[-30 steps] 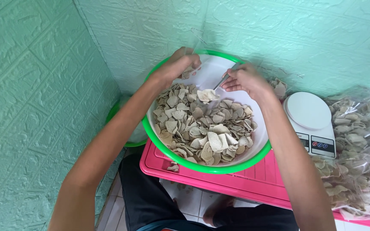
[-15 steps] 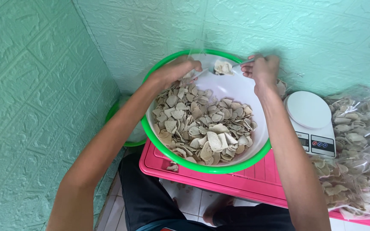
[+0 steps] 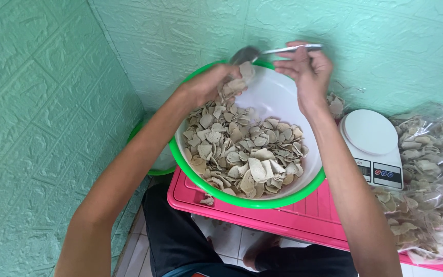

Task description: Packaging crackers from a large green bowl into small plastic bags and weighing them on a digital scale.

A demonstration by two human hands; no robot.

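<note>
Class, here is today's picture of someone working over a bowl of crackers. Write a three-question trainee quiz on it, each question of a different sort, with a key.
1. True or false: the spoon in the right hand is raised above the far rim of the bowl.
2. Multiple choice: what stands just right of the bowl? A) a kettle B) a white kitchen scale C) a stack of plates
3. Fill in: the left hand is at the far side of the bowl, with pale crackers bunched beside its ____.

Key: 1 true; 2 B; 3 fingers
</note>
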